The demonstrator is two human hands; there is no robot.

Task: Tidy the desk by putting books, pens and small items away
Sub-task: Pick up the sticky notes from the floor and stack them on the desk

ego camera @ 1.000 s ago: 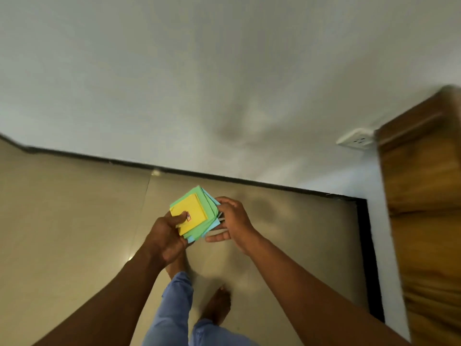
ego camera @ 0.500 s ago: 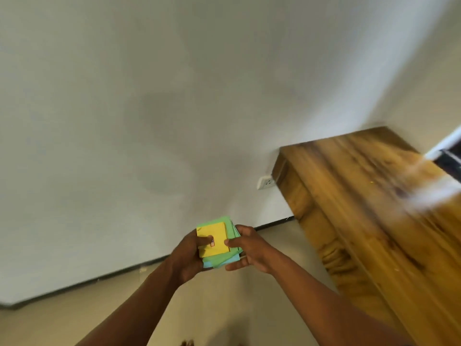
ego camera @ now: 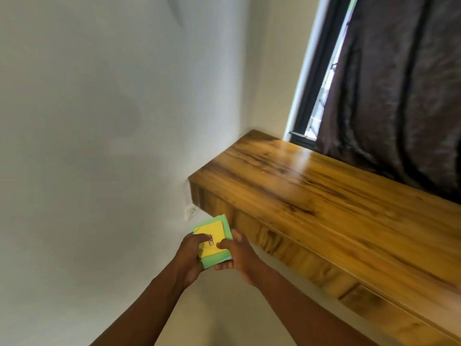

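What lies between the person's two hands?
In the head view, a stack of yellow and green paper notes sits between the left hand and right hand.

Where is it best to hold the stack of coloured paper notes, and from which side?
Hold the stack of notes by its two opposite side edges, left hand and right hand from either side, thumbs on top. It is flat, loose sheets that could probably slide apart.

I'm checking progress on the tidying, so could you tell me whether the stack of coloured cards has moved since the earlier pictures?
Yes. The stack of coloured cards now sits beside the wooden desk, below the wall socket.
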